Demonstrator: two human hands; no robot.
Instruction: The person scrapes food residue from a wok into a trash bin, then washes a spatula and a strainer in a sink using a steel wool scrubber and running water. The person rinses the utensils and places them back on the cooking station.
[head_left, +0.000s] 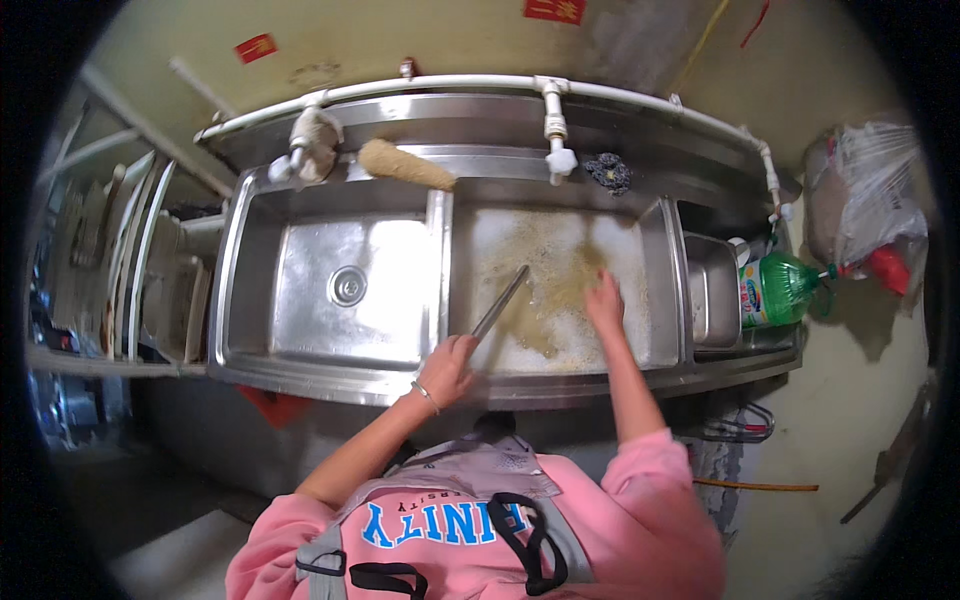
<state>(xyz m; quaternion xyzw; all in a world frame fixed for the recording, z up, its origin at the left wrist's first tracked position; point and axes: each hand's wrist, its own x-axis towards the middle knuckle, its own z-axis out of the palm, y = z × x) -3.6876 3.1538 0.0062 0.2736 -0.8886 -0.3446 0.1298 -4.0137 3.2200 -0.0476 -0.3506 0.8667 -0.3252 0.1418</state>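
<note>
My left hand (448, 371), with a bracelet at the wrist, grips a long metal handle (501, 301) near the front rim of the right sink basin (664, 285). The handle slants forward over murky, foamy water (555, 289), and whatever its far end joins is hidden there. Over the right part of that water is my right hand (604, 300), fingers pointing down and forward. Its fingertips are blurred against the suds, so I cannot tell if they hold something. A dark steel-wool scrubber (608, 174) sits on the back ledge behind this hand.
On the left is a second basin (315, 315) with a drain (349, 286). A tan loofah (406, 165) lies on the back ledge beneath a white pipe (450, 82) with taps (559, 160). A steel container (712, 289) and green bottle (780, 289) stand right; a rack (142, 262) stands left.
</note>
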